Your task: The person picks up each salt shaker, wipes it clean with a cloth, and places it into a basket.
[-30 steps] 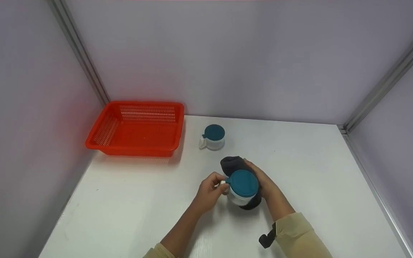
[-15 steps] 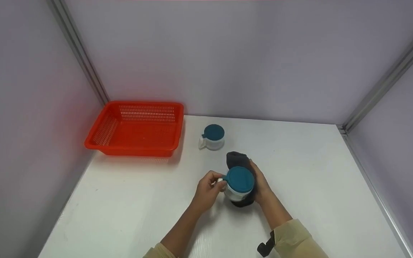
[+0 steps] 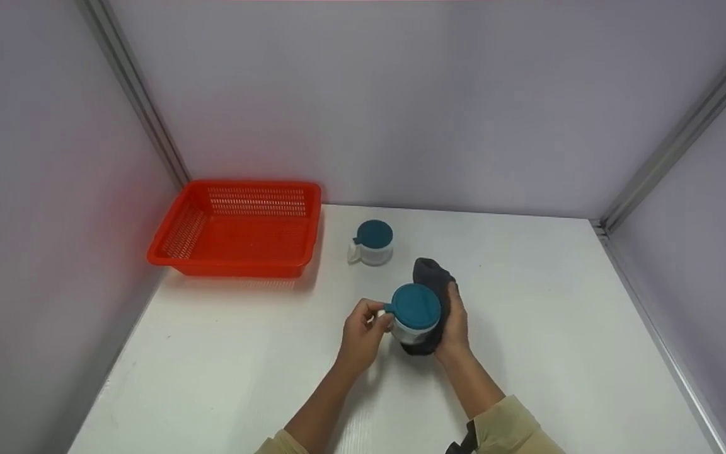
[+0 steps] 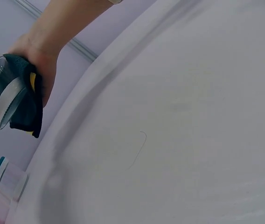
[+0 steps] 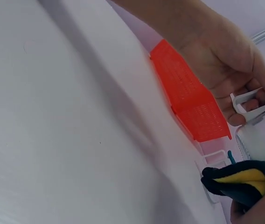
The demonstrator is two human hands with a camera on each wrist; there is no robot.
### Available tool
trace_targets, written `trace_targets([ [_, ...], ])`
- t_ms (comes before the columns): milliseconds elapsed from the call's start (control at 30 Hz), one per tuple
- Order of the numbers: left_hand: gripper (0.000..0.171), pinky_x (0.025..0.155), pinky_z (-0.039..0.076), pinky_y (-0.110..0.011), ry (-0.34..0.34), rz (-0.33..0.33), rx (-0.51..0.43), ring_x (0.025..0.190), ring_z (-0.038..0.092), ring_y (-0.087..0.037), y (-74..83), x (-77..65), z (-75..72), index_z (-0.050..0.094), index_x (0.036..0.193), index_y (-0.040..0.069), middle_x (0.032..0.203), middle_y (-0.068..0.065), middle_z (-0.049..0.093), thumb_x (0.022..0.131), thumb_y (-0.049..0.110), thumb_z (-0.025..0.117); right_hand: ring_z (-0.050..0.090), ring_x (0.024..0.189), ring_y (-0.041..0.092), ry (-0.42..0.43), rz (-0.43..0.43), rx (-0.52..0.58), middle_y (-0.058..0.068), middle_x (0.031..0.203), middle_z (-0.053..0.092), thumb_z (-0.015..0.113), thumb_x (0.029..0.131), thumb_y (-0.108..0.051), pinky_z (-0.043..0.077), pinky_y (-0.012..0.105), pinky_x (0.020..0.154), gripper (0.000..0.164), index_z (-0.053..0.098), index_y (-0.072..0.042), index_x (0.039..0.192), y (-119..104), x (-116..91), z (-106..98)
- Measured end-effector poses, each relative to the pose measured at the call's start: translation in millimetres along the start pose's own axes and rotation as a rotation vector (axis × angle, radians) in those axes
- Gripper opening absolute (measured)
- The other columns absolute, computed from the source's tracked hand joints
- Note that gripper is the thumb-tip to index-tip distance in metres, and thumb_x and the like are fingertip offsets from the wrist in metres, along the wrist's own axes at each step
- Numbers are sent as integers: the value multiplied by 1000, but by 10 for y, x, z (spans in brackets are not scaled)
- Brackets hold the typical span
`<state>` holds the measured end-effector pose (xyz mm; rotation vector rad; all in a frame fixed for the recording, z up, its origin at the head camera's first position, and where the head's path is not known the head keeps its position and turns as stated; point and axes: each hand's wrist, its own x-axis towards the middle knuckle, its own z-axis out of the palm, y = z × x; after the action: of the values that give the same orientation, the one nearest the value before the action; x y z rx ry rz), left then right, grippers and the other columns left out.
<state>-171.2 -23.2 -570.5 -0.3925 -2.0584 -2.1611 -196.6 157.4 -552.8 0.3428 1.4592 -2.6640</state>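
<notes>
A clear jar with a teal lid and a white handle point(image 3: 414, 309) is held above the table. My left hand point(image 3: 361, 334) pinches its handle, the fingers curled through the loop in the right wrist view point(image 5: 237, 70). A dark cloth point(image 3: 432, 277) with a yellow inner side point(image 5: 244, 179) lies against the jar's right side. My right hand point(image 3: 454, 325) grips that cloth from the right and presses it on the jar wall. Behind them a second teal-lidded jar point(image 3: 374, 244) stands upright on the table, its handle to the left.
A red plastic basket point(image 3: 234, 270) with slotted sides stands at the back left of the white table point(image 3: 237, 353). Pale panels point(image 3: 388, 101) enclose the back and both sides. A black strap point(image 3: 464, 441) sits at the right wrist.
Both hands have shifted the jar slightly left and away from me. The right hand and cloth have turned around the jar's side, with the cloth's far end moving right. The second jar and basket stay put.
</notes>
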Motion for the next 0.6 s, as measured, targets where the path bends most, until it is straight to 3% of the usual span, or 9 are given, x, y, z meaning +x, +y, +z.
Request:
trace_targets([
  [133,14,77,59,-33,19,19,4,93,61,-18,-8,-6,11,58,107,8,102,-6,61,97,17,62,39,135,19,30,-65,-3,2,146,44,39,98,-61,25,36,117,61,41,-25,147,31,-48,42],
  [367,15,77,58,-37,33,52,-7,90,61,-15,1,-16,31,57,109,4,104,-9,60,97,11,62,32,140,15,112,-111,-127,-1,150,38,39,97,-64,19,37,120,72,20,-28,156,85,-82,41],
  [600,17,76,58,-33,55,53,-5,91,61,-15,-5,-15,24,57,108,3,103,-9,61,96,13,63,35,139,18,146,-121,-135,1,149,40,45,95,-64,21,40,120,74,22,-26,155,80,-113,72],
])
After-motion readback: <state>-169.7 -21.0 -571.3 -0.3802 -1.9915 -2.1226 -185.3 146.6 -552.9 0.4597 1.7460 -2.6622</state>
